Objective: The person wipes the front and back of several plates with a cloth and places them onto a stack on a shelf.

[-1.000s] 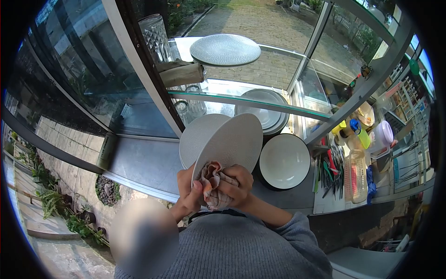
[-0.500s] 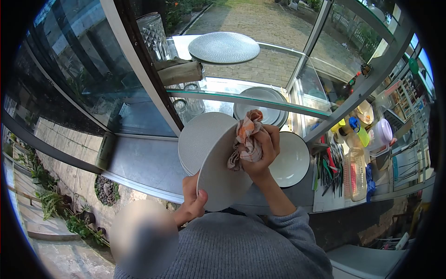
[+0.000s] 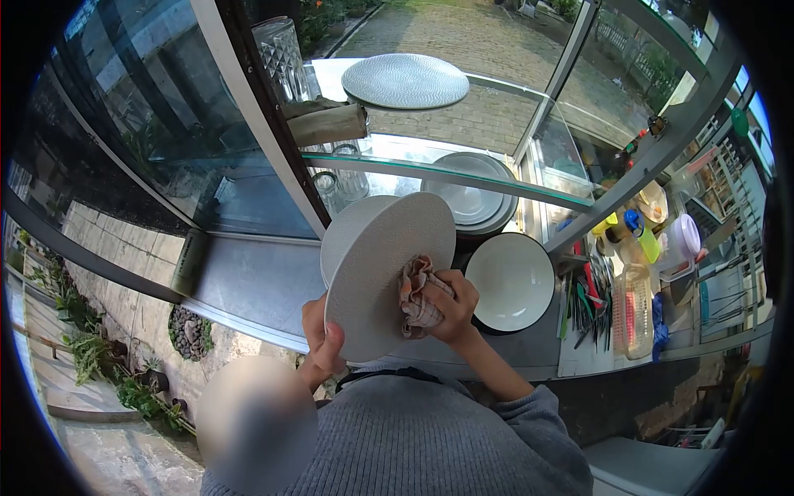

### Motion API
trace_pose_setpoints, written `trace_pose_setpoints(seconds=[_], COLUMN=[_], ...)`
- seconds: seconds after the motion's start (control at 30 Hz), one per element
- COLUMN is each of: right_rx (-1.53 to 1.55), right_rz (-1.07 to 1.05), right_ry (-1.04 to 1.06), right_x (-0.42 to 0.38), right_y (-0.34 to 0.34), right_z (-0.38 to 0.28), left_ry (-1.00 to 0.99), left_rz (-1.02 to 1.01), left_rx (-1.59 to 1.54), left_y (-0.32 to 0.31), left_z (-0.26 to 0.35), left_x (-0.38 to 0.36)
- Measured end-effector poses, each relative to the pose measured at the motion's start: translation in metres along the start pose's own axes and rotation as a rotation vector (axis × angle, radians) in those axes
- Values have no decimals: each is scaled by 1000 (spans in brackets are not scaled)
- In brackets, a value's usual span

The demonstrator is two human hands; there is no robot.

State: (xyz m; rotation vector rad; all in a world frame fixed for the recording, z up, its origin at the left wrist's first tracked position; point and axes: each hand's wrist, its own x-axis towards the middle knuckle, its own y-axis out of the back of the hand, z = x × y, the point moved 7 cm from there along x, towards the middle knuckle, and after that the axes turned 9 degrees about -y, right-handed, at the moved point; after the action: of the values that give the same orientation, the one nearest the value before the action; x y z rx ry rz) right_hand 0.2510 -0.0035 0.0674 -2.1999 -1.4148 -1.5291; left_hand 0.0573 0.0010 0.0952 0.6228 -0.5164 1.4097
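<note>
A white textured plate (image 3: pixel 372 273) is held up tilted in front of me. My left hand (image 3: pixel 321 337) grips its lower left edge, the thumb on the near face. Bunched in my right hand (image 3: pixel 451 307) is a checked cloth (image 3: pixel 418 299), pressed against the plate's face right of its middle. Behind the held plate, another white plate (image 3: pixel 337 227) lies on the counter, partly covered. To the right of my right hand sits a white bowl with a dark rim (image 3: pixel 510 283).
Stacked plates (image 3: pixel 471 194) and drinking glasses (image 3: pixel 354 178) stand inside the glass cabinet. A large round plate (image 3: pixel 405 81) rests on its upper glass shelf. Cutlery (image 3: pixel 585 302) and a plastic basket (image 3: pixel 633 310) lie at right. A metal frame post (image 3: pixel 269 124) rises at left.
The held plate has turned and shifted up and left, showing more of its face. My right hand has moved the cloth down and slightly left across it.
</note>
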Motion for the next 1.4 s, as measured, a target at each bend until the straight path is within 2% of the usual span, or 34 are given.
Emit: trace_pose_setpoints(seconds=[0.3, 0.4, 0.47, 0.8, 1.1, 1.2, 1.27, 1.4], right_rx=[20, 44, 48, 47, 60, 67, 72, 104], right_rz=[113, 94, 69, 70, 73, 47, 26, -20], right_ry=[-145, -167, -181, -267, -275, -280, -291, -296], right_x=[39, 36, 31, 13, 15, 12, 4, -12], right_y=[0, -2, -3, -4, -7, -10, -13, -16], right_z=[25, 28, 32, 42, 42, 41, 38, 27], left_ry=[-80, -56, 49, 117, 124, 104, 182, 219], left_rz=[29, 13, -32, -113, -45, 57, 136, 182], left_rx=[111, 107, 101, 70, 80, 116, 70, 46], left_y=[-7, -3, -3, -15, -10, -4, 2, 6], left_z=[10, 5, -6, -19, -22, -26, -35, -41], left_x=[4, 1, -6, -10, -10, -13, -17, -20])
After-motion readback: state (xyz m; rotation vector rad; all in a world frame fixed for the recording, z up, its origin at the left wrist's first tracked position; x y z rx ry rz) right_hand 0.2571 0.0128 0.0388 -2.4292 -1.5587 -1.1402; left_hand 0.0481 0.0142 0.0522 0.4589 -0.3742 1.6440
